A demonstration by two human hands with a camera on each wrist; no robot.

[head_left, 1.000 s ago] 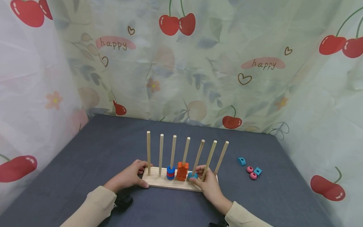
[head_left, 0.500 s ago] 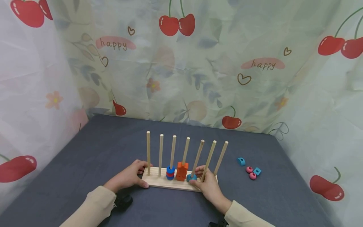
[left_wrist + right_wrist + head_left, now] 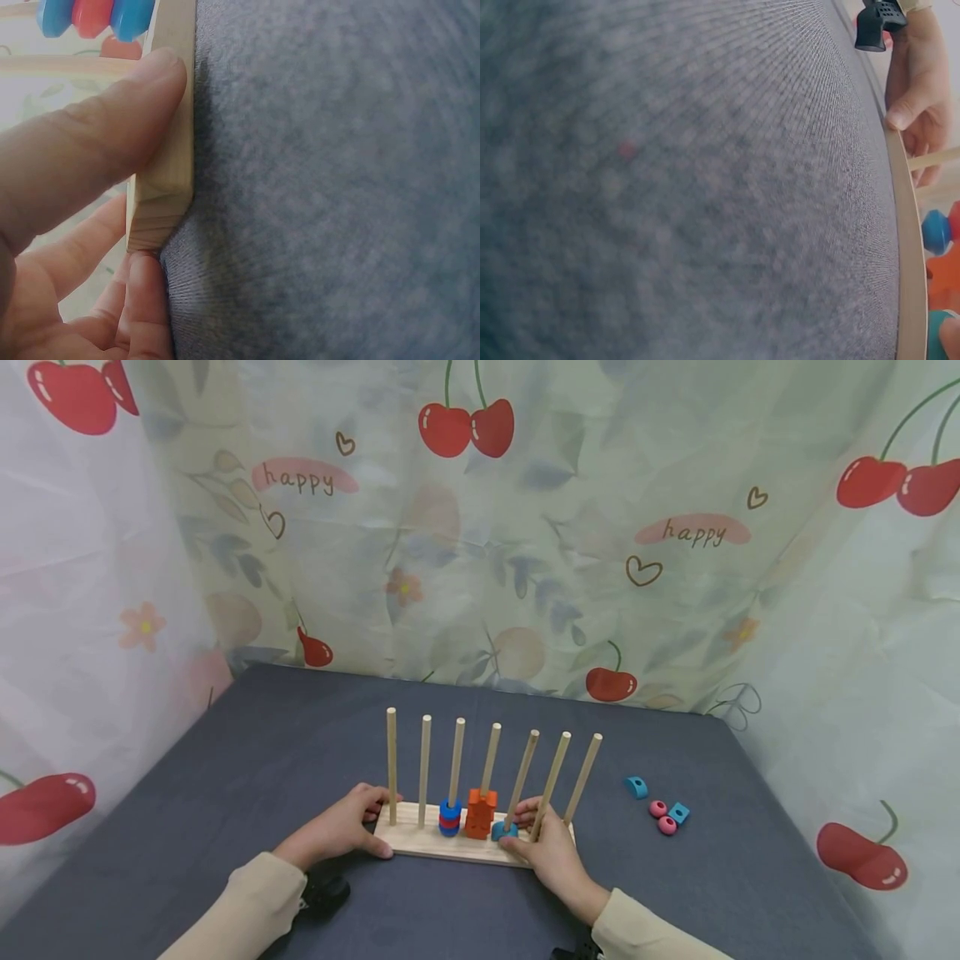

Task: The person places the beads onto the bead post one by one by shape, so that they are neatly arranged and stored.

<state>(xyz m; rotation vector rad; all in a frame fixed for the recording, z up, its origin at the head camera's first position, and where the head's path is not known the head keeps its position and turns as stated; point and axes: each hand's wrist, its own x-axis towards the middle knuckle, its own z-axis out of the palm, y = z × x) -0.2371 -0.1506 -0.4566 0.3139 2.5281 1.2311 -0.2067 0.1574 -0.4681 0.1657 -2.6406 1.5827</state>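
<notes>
A wooden rack (image 3: pixel 412 839) with a row of upright pegs stands on the dark cloth. My left hand (image 3: pixel 341 827) grips its left end, the thumb on the front edge and the fingers behind; the left wrist view shows the thumb (image 3: pixel 154 97) against the wood. Low on the fifth peg from the left sits a light-blue half-round block (image 3: pixel 504 832). My right hand (image 3: pixel 553 847) holds this block between thumb and fingers, partly covering it. Blue and red beads (image 3: pixel 450 818) are stacked on the third peg, orange blocks (image 3: pixel 480 814) on the fourth.
To the right of the rack lie a light-blue arched block (image 3: pixel 636 787), a light-blue square block (image 3: pixel 678 813) and two pink beads (image 3: pixel 667 826). A patterned cherry curtain (image 3: pixel 480 552) hangs behind and beside the table (image 3: pixel 315 735).
The light-blue block in my right hand has turned and settled slightly lower on its peg. My left hand keeps its grip on the rack. The head view has shifted slightly.
</notes>
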